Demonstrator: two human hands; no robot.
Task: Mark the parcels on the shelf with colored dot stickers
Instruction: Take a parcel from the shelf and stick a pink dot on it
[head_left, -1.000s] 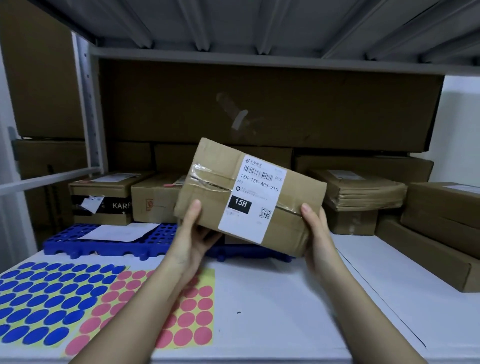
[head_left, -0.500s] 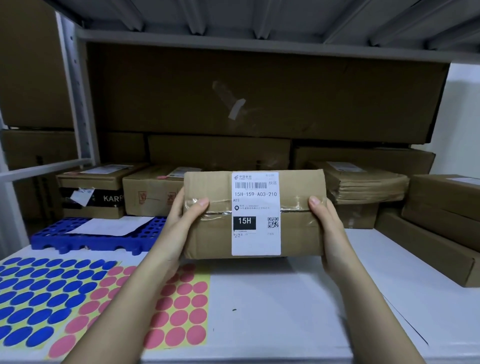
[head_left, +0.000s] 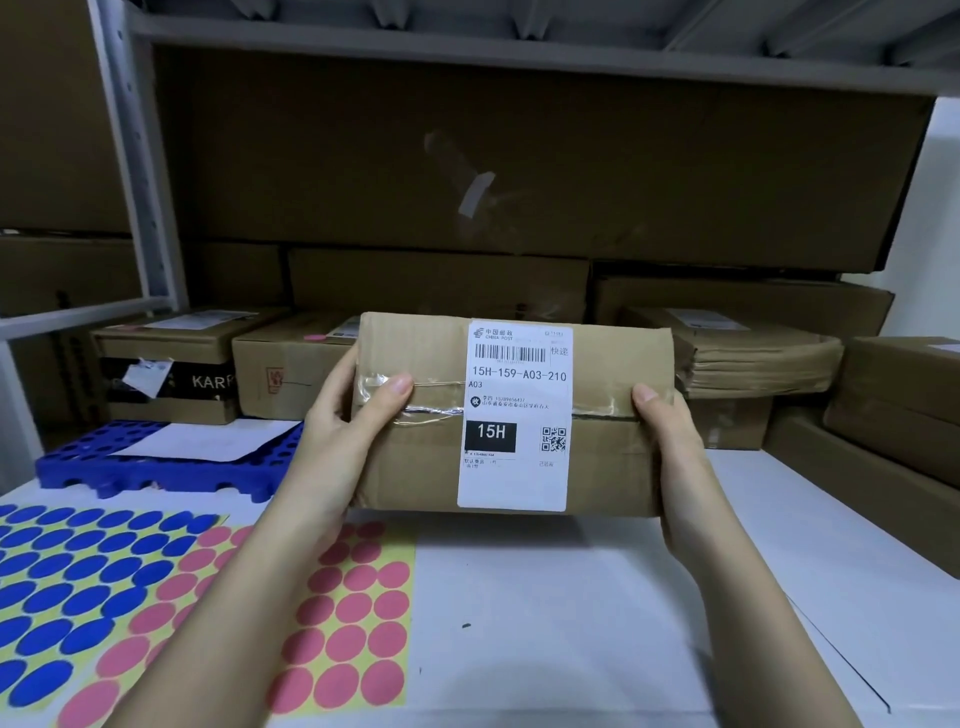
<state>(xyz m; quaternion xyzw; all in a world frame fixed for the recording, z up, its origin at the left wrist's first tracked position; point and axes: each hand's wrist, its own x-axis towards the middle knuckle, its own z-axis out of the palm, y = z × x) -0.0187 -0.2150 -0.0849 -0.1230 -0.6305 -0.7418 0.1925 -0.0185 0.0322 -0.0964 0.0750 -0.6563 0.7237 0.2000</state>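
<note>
**Parcel held at both ends, label facing the camera**

At lower left lay the sticker sheets (head_left: 171, 587) on the shelf (head_left: 597, 613). The left hand (head_left: 337, 441) gripped the parcel (head_left: 415, 467) at its left end, mid-frame; the right hand (head_left: 670, 447) clasped the right end. It looked light and stiff, its tape slick; the bare cardboard ends seemed the safest hold.
</note>
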